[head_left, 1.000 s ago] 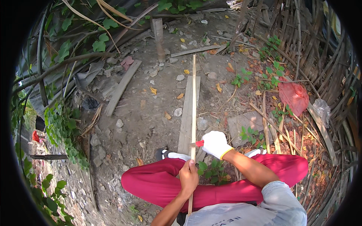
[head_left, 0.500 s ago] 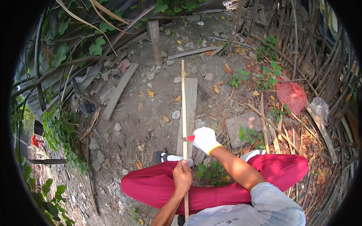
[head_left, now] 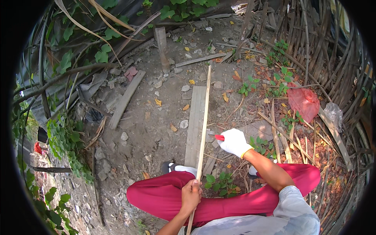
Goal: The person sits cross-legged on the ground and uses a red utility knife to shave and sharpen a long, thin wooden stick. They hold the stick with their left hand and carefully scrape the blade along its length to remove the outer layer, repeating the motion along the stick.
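A long, thin, pale wooden stick (head_left: 204, 125) slants up from my lap and away from me. Its lower part is gripped by my bare left hand (head_left: 190, 194), fingers wrapped round it and thumb on top. My right hand (head_left: 234, 142), in a white glove with a yellow cuff edge, is closed on a red-handled knife (head_left: 220, 137). The short blade points left toward the stick, just right of it and seemingly apart from it. Most of the handle is hidden inside the glove.
A flat grey board (head_left: 196, 117) lies on the soil beyond my feet. Another plank (head_left: 127, 100) rests farther left, and a short post (head_left: 162, 49) stands at the back. On the right are a red plastic bag (head_left: 303, 102), loose sticks and leafy plants. Stacked poles (head_left: 333, 58) curve behind them.
The knife in my right hand has come off the stick and moved right. The stick's far end has swung to the right, while my left hand keeps hold of it.
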### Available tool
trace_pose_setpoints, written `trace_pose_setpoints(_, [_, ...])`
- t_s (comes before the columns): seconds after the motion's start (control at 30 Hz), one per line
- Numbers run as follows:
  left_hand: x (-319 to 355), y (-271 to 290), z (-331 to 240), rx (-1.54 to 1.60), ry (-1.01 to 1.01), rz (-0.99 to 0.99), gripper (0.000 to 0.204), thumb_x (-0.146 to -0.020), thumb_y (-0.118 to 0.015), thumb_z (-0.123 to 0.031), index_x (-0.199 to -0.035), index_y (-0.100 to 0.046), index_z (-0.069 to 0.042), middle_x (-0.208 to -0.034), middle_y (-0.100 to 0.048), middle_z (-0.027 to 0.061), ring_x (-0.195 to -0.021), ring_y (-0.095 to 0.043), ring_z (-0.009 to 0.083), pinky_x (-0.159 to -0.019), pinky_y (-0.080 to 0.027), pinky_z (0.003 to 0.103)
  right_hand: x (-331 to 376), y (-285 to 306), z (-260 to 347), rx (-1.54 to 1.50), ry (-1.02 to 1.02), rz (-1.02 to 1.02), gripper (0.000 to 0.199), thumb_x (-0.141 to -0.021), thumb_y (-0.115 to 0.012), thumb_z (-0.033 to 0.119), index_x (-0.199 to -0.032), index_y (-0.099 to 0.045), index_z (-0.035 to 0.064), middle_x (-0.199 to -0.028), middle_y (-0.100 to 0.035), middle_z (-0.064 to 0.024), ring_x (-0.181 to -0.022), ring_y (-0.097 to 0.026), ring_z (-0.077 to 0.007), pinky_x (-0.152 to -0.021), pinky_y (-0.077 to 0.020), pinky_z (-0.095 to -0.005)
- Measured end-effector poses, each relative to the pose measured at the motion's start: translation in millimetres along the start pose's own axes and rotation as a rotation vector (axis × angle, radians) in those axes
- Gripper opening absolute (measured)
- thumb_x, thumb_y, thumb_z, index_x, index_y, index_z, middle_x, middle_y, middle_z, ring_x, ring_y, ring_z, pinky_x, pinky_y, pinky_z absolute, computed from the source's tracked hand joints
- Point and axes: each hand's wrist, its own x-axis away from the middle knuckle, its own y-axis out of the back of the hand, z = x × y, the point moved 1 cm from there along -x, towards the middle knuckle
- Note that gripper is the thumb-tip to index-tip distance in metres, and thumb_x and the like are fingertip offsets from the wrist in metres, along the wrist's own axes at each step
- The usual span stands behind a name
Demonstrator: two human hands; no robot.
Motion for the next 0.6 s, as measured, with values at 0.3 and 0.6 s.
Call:
trace_pose_setpoints(0.3, [-12.8,-19.1,9.0,-0.19,-0.239,-0.08,0.035,-0.111,-0.042,-0.03,-0.096,-0.059,-0.002,-0.063,-0.055,0.0026,-0.048,-0.051,0.0086,-0.043,-0.04,0.028,0.9,-25.9,32.0,0.045,-0.013,0.138,0.025,-0.083,-0.062,0.024,-0.087,-0.079,0.0046,-0.082,-0.073,-0.0233,-0.084,-0.075,-0.0386,-0.074,-0.059,-0.0475])
trace_pose_setpoints(0.6, [18.3,-6.7,26.3,-0.111,-0.059,0.037,0.038,-0.111,-0.04,-0.031,-0.095,-0.058,-0.002,-0.065,-0.055,0.0023,-0.046,-0.048,0.0085,-0.04,-0.039,0.027,-53.3,-49.9,-8.6,-0.007,-0.19,0.068,0.027,-0.087,-0.062,0.024,-0.091,-0.078,0.0028,-0.091,-0.075,-0.0243,-0.089,-0.075,-0.0383,-0.078,-0.0593,-0.0483])
